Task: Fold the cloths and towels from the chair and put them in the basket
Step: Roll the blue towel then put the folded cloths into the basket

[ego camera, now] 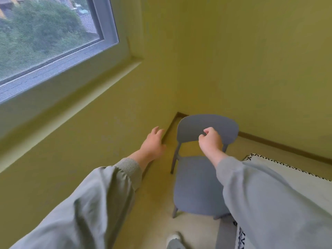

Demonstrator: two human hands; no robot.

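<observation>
A blue-grey plastic chair [195, 184] stands in the corner of the room, its seat bare and its rounded backrest toward the walls. No cloth, towel or basket is in view. My left hand [152, 144] hangs in the air to the left of the chair, fingers relaxed and holding nothing. My right hand [211, 141] hovers in front of the backrest with its fingers curled and nothing in them. Both arms wear loose grey sleeves.
Yellow-green walls meet in a corner behind the chair, with a window [45, 38] and sill at upper left. A white rug [291, 178] with a black stitched edge lies to the right of the chair. One foot in a white sock [173, 239] shows at the bottom.
</observation>
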